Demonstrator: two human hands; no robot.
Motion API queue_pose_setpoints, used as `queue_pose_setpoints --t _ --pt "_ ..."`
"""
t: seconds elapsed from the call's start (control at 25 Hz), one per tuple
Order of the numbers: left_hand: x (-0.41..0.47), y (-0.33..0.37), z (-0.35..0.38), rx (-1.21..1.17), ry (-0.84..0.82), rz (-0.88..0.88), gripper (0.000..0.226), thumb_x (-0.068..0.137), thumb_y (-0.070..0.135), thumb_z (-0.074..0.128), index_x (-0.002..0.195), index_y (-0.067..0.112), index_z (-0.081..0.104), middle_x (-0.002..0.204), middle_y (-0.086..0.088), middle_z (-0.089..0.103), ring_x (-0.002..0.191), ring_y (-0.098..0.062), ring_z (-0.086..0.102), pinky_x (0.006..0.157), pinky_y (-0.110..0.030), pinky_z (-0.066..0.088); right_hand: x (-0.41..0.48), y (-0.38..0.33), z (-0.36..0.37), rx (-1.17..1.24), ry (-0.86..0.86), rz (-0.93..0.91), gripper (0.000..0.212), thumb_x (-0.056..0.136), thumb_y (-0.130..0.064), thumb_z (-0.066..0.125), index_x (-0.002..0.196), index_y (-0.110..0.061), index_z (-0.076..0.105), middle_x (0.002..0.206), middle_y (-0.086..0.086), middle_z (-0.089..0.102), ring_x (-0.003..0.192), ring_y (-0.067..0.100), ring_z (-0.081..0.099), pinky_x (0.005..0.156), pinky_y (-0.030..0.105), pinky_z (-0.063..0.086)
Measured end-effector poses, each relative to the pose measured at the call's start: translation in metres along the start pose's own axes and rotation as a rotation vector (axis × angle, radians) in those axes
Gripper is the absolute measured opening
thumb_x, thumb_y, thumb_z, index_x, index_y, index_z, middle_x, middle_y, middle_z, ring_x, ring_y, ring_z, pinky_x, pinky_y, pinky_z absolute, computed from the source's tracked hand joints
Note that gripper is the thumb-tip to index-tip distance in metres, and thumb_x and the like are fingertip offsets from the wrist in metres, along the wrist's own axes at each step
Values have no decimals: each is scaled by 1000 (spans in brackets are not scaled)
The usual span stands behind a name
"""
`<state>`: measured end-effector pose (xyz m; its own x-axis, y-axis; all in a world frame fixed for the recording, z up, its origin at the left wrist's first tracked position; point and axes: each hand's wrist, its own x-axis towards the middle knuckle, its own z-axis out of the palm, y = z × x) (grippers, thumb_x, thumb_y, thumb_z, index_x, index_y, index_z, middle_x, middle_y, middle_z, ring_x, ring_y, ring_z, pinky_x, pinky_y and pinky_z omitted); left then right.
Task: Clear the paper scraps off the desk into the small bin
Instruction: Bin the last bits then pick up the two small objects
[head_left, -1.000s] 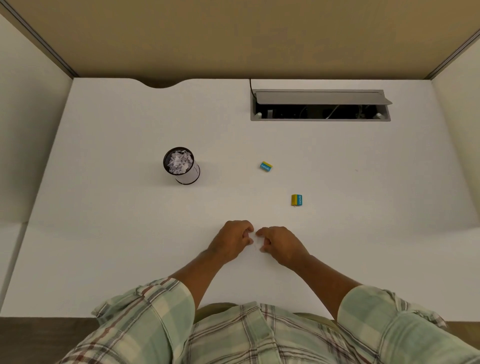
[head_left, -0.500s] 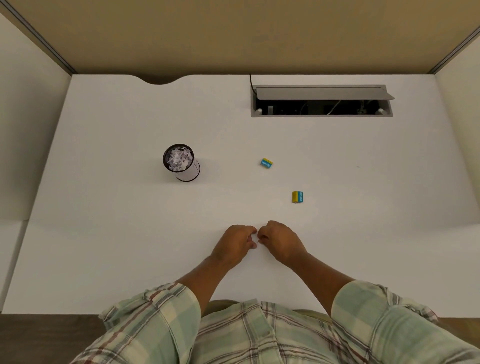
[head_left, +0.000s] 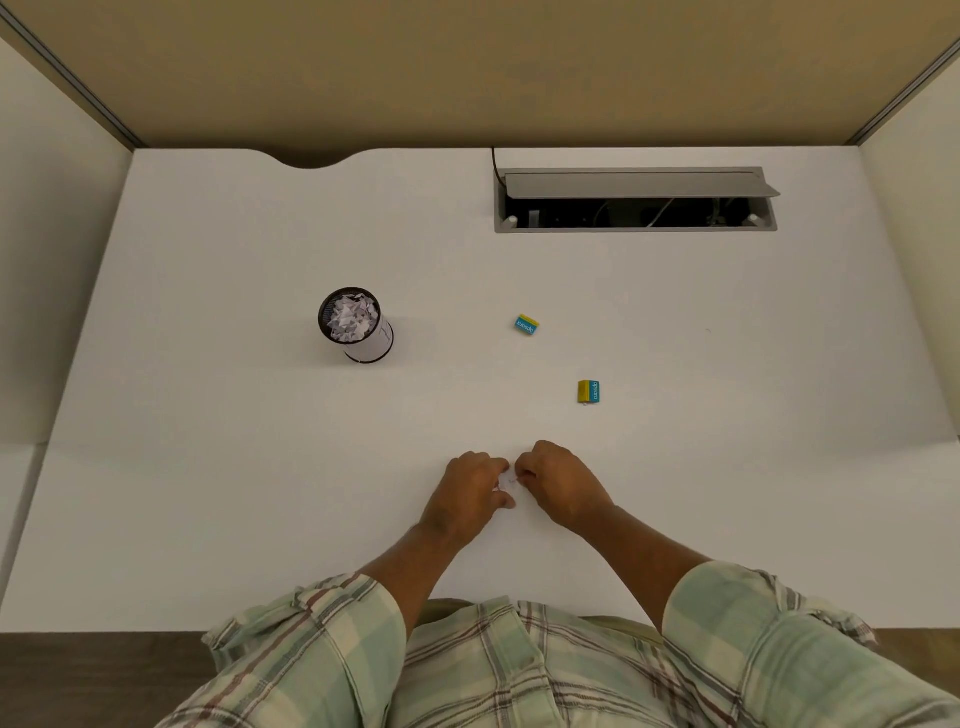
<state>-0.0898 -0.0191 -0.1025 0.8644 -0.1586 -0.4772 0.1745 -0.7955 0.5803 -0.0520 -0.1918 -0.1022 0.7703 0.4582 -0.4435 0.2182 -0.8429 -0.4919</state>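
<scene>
At the near edge of the broad white table (head_left: 218, 467), close in front of my chest, I had my left hand (head_left: 470, 491) and right hand (head_left: 558, 486) drawn together, knuckles up and fingers curled under, fingertips almost touching. Between them a sliver of something pale showed at the fingertips; I took it for a white paper scrap (head_left: 511, 480), though it was too small for me to be sure, and I could not tell which hand truly had it pinched or whether both did. I judged the hands met there because a flat scrap on a smooth top is easier to gather from two sides than to lift with one.

The small black mesh bin (head_left: 357, 325) with its white lower wall stood upright well off to the left and farther back, already heaped with crumpled white scraps, so the scrap had a reach to travel. Two small blue-and-yellow blocks, one (head_left: 526, 325) farther back and one (head_left: 588, 391) nearer, lay apart on the right; they looked like erasers rather than paper, so I left them. The grey cable hatch (head_left: 636, 200) at the back stood open
</scene>
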Motion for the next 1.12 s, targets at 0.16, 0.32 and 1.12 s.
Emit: queue_pose_setpoints --t 0.16,0.32,1.12 --pt "-1 3 7 39 96 5 42 89 33 74 125 11 70 114 -7 72 108 -22 61 101 -34 46 -9 15 -7 44 31 61 19 99 -20 53 92 -16 70 90 4 61 82 18 57 74 32 52" --pt "2 6 6 111 112 -1 21 93 33 69 101 15 78 98 -4 76 92 -18 65 89 -33 50 -18 27 -12 87 48 106 15 96 -19 57 89 -17 70 87 3 62 81 17 56 74 31 50" --pt "9 -25 -182 -379 734 -128 9 89 11 70 80 11 70 77 2 68 73 -12 62 68 -13 45 102 -144 -91 585 345 27 6 85 -17 69 79 -17 72 73 -10 69 66 4 60 63 14 45"
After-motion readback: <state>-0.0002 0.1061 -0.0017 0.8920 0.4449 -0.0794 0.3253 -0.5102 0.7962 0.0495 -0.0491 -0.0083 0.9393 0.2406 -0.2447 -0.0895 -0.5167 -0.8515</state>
